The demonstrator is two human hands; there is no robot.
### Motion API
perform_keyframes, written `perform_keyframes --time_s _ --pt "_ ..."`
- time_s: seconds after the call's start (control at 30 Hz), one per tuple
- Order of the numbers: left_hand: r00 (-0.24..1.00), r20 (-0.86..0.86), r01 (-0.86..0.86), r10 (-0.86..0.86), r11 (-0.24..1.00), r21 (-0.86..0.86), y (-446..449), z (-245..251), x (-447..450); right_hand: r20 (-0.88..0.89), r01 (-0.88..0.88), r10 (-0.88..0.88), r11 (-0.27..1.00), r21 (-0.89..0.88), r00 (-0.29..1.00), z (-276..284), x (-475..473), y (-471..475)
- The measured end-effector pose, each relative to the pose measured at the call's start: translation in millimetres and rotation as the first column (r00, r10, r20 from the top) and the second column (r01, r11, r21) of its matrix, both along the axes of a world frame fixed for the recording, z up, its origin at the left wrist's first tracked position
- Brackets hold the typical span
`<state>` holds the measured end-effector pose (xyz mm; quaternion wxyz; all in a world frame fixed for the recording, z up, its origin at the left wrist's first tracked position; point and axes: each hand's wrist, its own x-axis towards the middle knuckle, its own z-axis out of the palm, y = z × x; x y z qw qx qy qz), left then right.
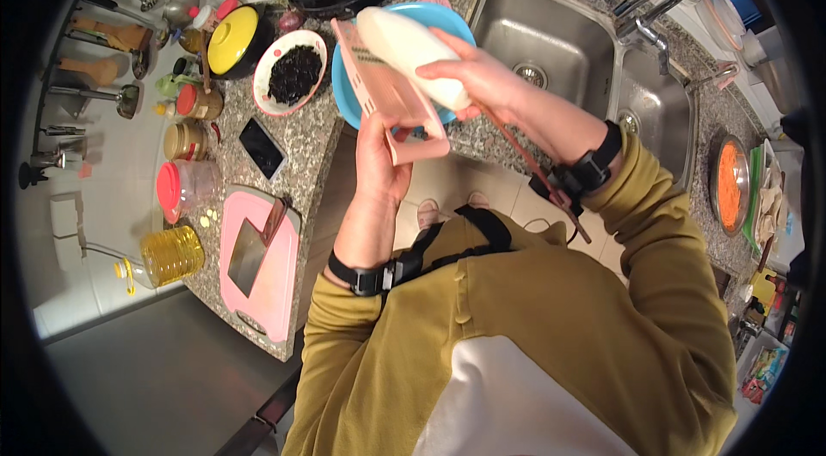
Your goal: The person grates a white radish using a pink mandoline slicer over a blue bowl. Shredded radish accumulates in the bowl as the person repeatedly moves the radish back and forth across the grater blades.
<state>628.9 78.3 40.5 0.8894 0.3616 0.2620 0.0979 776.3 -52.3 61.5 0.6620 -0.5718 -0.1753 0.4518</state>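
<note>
My right hand grips a long peeled white radish, its far end over the toothed part of a pink plastic grater. From here I cannot tell whether radish and teeth touch. The grater's handle end is held in my left hand, and the tool slants across a light blue basin, whose inside is mostly hidden beneath it. A thin reddish-brown strip runs from near my right hand down past the wrist; what it is stays unclear.
Left of the basin are a bowl of dark soaked food, a phone, and a pink cutting board bearing a cleaver. An oil jug lies near jars. To the right are a double sink and a bowl of orange shreds.
</note>
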Motion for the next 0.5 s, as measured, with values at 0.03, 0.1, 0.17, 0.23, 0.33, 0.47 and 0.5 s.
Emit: perform_keyframes --time_s 0.03,0.1,0.17,0.23,0.33,0.47,0.5 --pt "0.999 0.042 0.015 -0.016 1.000 0.027 0 2 1 0.005 -0.025 0.025 0.999 0.038 1.000 -5 3 2" --pt "0.999 0.038 -0.022 0.020 0.998 0.057 -5 3 -1 -0.018 -0.057 0.058 0.998 0.032 0.998 -6 6 8" --pt "0.992 0.082 0.087 -0.092 0.994 0.061 -18 1 -4 0.005 0.114 -0.114 0.993 0.006 0.993 5 7 9" --pt "0.998 0.008 0.057 -0.058 0.996 0.074 -20 1 -3 -0.033 0.112 -0.109 0.988 0.105 0.993 23 4 4" --pt "1.000 0.004 0.027 -0.027 0.996 0.091 0 4 8 -0.008 0.074 -0.076 0.986 -0.150 0.997 44 -14 -23" --pt "1.000 -0.001 0.019 -0.019 0.997 0.074 17 11 18 -0.076 0.026 -0.043 0.979 -0.201 0.996 43 -41 -49" --pt "0.997 -0.006 0.081 -0.080 0.993 0.090 11 11 17 -0.114 0.050 -0.085 0.959 -0.277 0.990 40 -41 -46"
